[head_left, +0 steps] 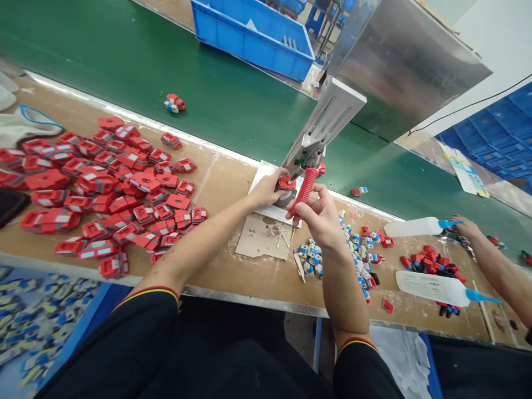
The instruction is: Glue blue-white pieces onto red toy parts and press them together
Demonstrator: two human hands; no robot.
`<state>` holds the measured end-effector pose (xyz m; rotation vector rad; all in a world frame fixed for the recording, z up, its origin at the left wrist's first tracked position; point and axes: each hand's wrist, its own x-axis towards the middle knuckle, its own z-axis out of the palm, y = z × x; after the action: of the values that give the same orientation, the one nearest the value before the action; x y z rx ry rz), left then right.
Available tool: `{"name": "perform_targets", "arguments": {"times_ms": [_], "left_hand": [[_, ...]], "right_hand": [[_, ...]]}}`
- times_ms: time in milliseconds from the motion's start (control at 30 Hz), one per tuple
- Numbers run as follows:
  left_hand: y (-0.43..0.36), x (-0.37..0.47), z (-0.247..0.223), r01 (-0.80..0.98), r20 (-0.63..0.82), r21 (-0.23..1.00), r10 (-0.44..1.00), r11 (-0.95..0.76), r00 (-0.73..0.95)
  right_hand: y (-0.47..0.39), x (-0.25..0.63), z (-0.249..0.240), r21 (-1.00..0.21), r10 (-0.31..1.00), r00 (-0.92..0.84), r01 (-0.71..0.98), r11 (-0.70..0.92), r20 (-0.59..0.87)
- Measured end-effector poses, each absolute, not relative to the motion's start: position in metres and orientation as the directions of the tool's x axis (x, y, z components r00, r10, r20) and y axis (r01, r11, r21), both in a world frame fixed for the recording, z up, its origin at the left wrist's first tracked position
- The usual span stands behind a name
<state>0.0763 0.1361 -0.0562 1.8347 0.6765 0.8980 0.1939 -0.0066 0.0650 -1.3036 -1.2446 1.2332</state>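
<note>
A metal hand press (310, 148) stands at the centre, over a white plate (260, 176) on the workbench. My left hand (267, 189) has its fingers closed round a small red part (286, 183) under the press head. My right hand (319, 215) grips the red ribbed handle (305, 193) of the press. In front of the plate lies a piece of cardboard (257, 237) with a rubber band and small sticks on it. Right of it is a pile of small white and blue parts (311, 256).
Many red parts (124, 172) cover the bench at left. Behind runs a green conveyor (124, 61), with a blue crate (253, 41) beyond it. Two white bottles (432, 288) lie at right, near another person's hand (465, 228). A bin of parts (41, 321) is at lower left.
</note>
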Motion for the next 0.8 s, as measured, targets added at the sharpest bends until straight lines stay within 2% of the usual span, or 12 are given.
{"name": "perform_targets", "arguments": {"times_ms": [133, 233, 367, 533, 700, 800], "left_hand": [[0.136, 0.076, -0.056, 0.097, 0.278, 0.909, 0.765, -0.404, 0.581], [0.137, 0.075, -0.055, 0.118, 0.263, 0.907, 0.766, -0.403, 0.587], [0.138, 0.075, -0.056, 0.137, 0.261, 0.901, 0.767, -0.411, 0.586], [0.138, 0.077, -0.059, 0.156, 0.262, 0.894, 0.771, -0.421, 0.581], [0.139, 0.077, -0.058, 0.059, 0.275, 0.925, 0.769, -0.375, 0.577], [0.138, 0.077, -0.057, 0.055, 0.27, 0.929, 0.774, -0.365, 0.573]], "right_hand": [[-0.006, 0.197, 0.055, -0.976, 0.987, -0.078, 0.179, -0.122, -0.138], [0.0, 0.2, 0.039, -0.965, 0.989, -0.058, 0.234, -0.121, -0.138], [0.015, 0.204, 0.016, -0.952, 0.998, 0.021, 0.301, -0.055, -0.051], [0.025, 0.207, -0.002, -0.946, 0.999, 0.01, 0.322, 0.036, 0.042], [0.018, 0.212, -0.011, -0.941, 0.997, 0.023, 0.335, 0.057, 0.068], [0.003, 0.223, -0.007, -0.93, 0.979, 0.108, 0.346, 0.127, 0.174]]}}
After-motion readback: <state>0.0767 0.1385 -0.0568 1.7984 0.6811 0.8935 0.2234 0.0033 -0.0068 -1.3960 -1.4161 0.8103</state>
